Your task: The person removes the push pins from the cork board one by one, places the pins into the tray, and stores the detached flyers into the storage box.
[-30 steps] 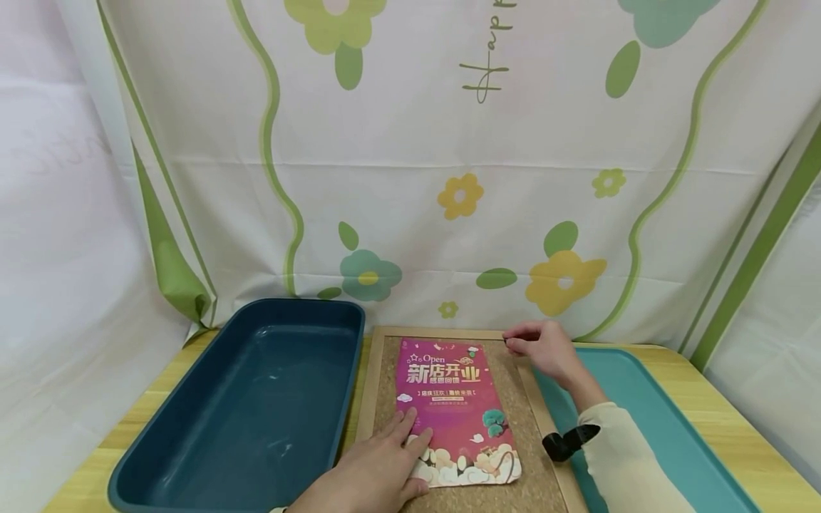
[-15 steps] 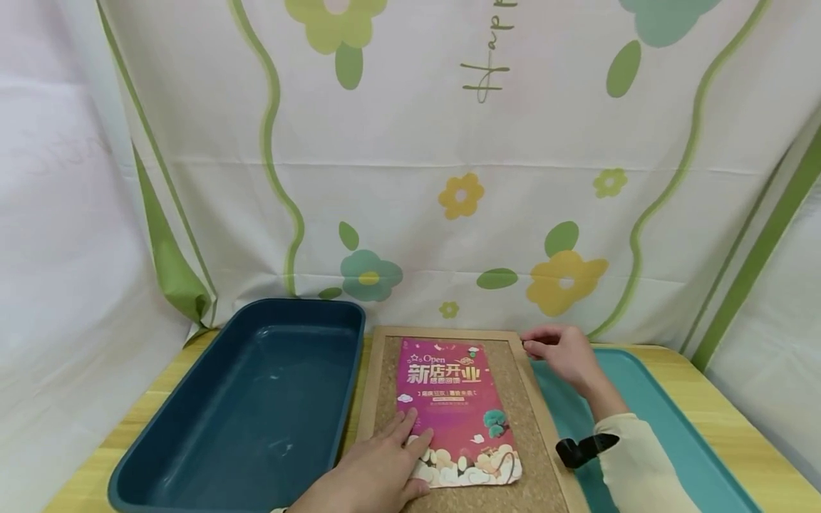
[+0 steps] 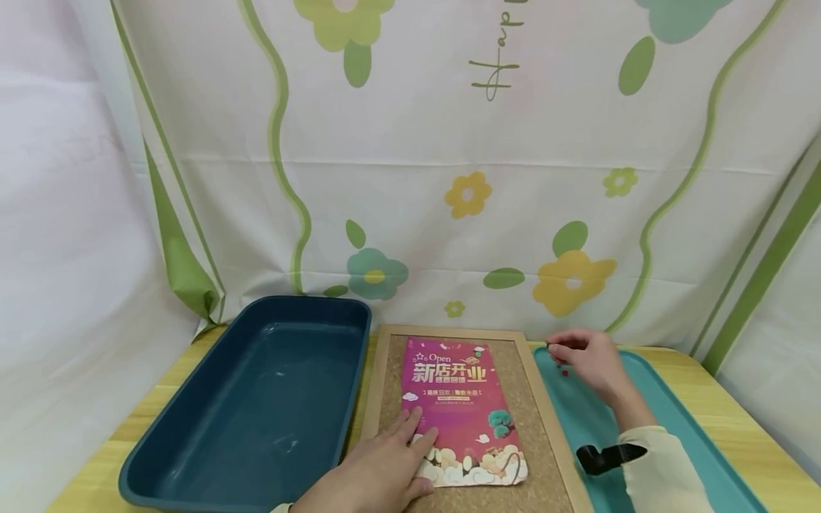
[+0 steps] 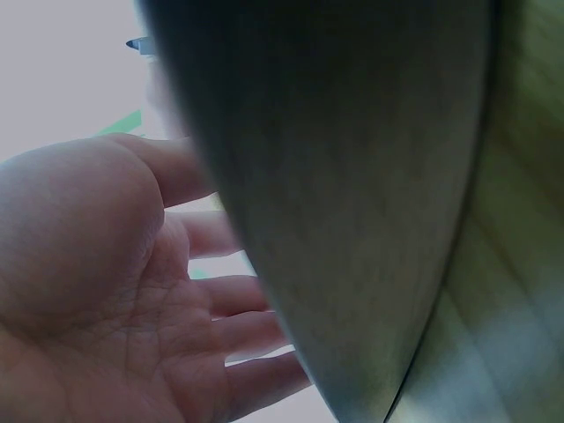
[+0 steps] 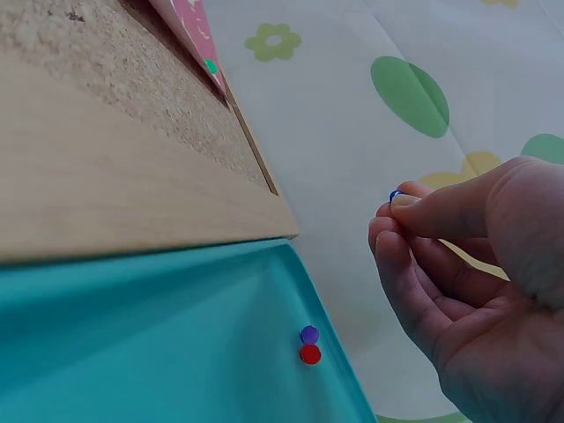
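A pink and purple poster [image 3: 457, 420] lies on a wood-framed cork board [image 3: 545, 434]. My left hand [image 3: 385, 459] rests with spread fingers on the poster's lower left part. Over the far left corner of the teal tray [image 3: 584, 413], my right hand [image 3: 593, 363] pinches a small blue push pin [image 5: 396, 195] between thumb and fingertips; most of the pin is hidden. Below that hand, a red push pin [image 5: 310, 354] and a purple push pin [image 5: 309, 335] lie side by side in the tray. A green dot shows near the poster's top right corner; whether pin or print, I cannot tell.
A deep dark blue tub [image 3: 256, 406] stands left of the board. The wooden table [image 3: 693, 367] ends at a flowered cloth [image 3: 410, 214] hanging behind everything. In the left wrist view, the board's edge [image 4: 344, 194] blocks much of the picture.
My right hand has moved right, from the board's top right corner to over the teal tray, uncovering the red pin. The left hand stays on the poster. The head view has shifted slightly.
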Action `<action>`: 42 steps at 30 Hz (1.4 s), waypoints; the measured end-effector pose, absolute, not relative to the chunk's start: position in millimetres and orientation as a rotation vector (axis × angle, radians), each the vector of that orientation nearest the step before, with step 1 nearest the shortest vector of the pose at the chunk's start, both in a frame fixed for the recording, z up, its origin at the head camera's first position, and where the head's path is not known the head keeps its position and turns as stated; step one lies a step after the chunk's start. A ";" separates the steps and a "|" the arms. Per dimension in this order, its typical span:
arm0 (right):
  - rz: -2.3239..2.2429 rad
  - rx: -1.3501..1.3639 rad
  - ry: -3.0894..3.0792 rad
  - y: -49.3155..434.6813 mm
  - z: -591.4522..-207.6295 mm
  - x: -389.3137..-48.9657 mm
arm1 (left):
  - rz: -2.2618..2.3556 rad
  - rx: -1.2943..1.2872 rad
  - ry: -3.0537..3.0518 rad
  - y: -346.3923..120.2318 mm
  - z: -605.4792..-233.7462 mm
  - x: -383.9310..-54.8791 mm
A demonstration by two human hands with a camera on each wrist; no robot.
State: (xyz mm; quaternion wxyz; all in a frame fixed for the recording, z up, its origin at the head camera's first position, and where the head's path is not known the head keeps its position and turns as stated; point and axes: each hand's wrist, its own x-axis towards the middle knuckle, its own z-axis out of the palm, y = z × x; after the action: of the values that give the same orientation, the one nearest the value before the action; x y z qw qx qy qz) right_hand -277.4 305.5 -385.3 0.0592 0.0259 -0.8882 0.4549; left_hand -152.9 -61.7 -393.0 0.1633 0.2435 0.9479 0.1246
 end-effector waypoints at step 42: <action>1.198 -0.094 -2.741 350.6 -391.3 -266.9 | 0.367 0.707 2.708 -62.2 -395.3 -154.0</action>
State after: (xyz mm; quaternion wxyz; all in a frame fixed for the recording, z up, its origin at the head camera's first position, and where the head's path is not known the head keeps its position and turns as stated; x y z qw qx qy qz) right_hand -266.9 350.6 -391.3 0.0745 -0.0312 -0.9133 0.3992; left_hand -154.0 -62.2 -395.3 0.1587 0.2473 0.9472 0.1284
